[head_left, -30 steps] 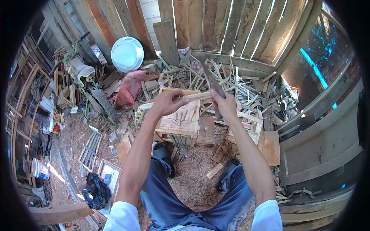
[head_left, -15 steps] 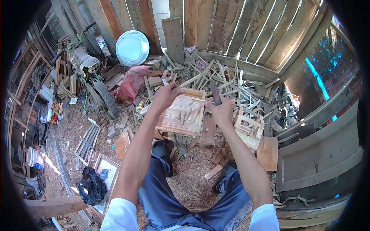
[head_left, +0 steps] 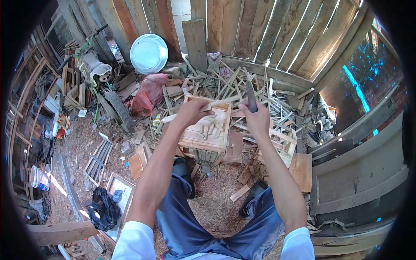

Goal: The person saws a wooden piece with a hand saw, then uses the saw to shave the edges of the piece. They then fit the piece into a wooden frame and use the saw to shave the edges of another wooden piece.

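My left hand [head_left: 193, 113] is closed around a thin, pale wooden stick [head_left: 225, 102], which points right toward the other hand. My right hand [head_left: 257, 120] grips a knife [head_left: 251, 96] with a dark, broad blade pointing up and away from me. The stick's far end comes close to the blade. Below both hands, between my feet and the scrap pile, stands a low wooden box [head_left: 201, 141] with a raised rim at its far side. Several short, whittled-looking wood pieces [head_left: 212, 130] lie on its top.
Behind the box spreads a heap of wood offcuts [head_left: 277, 108] against the plank wall. A small wooden frame [head_left: 281, 149] and a board [head_left: 300, 172] lie to the right. A red plastic bag [head_left: 149, 93], white basin [head_left: 149, 53] and black bag [head_left: 104, 210] are at left.
My left hand has moved right and down, now holding the stick across the box. My right hand has shifted slightly right with the knife, its blade raised higher.
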Action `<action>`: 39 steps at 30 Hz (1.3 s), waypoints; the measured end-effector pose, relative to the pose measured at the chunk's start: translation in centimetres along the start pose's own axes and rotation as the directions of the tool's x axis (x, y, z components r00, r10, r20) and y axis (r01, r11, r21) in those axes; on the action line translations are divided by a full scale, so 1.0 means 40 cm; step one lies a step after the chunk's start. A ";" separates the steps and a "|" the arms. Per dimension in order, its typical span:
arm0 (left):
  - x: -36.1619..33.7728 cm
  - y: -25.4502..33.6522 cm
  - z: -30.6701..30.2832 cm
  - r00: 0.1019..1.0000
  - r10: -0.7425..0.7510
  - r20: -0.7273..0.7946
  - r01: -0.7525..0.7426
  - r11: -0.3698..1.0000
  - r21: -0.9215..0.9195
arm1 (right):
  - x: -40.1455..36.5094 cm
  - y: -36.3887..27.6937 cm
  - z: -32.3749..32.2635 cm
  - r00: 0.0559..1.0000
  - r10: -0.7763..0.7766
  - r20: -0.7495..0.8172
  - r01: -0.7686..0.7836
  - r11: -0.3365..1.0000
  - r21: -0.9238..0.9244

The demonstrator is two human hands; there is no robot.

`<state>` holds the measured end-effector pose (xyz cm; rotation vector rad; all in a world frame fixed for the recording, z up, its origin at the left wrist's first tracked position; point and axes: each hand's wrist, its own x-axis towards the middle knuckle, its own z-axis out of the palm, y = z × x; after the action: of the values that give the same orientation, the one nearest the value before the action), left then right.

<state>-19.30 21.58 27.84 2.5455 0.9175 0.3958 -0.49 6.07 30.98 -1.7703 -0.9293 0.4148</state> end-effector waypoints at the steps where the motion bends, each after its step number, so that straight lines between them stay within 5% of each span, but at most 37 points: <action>1: 0.002 0.009 0.005 0.998 0.062 -0.013 -0.061 0.996 0.059 | 0.014 0.019 -0.006 0.997 -0.062 -0.036 0.062 0.998 -0.022; 4: 0.012 0.051 -0.001 0.997 0.033 0.068 -0.040 0.993 0.110 | 0.025 0.031 -0.020 0.981 -0.165 -0.105 0.164 0.986 -0.018; 8: 0.017 0.061 0.013 0.997 0.074 0.032 -0.078 0.986 0.147 | 0.011 0.021 -0.043 0.997 -0.063 -0.047 0.058 0.993 -0.105; 16: 0.019 0.134 0.016 0.941 0.323 -0.098 -0.305 0.939 0.160 | 0.026 0.053 -0.074 0.969 -0.206 -0.137 0.195 0.977 -0.088; 21: 0.029 0.140 0.015 0.943 0.323 -0.082 -0.303 0.934 0.189 | -0.010 0.026 -0.094 0.988 -0.124 0.088 0.140 0.969 -0.204; 31: 0.037 0.135 0.027 0.914 0.370 -0.164 -0.373 0.928 0.011 | -0.004 0.028 -0.084 0.973 -0.215 0.082 0.229 0.864 -0.448; 39: 0.010 0.130 0.022 0.950 0.307 -0.052 -0.307 0.952 0.012 | -0.021 0.042 -0.072 0.936 -0.294 0.193 0.351 0.830 -0.435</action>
<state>-15.83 17.96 29.52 2.6978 0.5365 0.5555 1.54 3.34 30.49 -1.9736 -1.4842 0.0738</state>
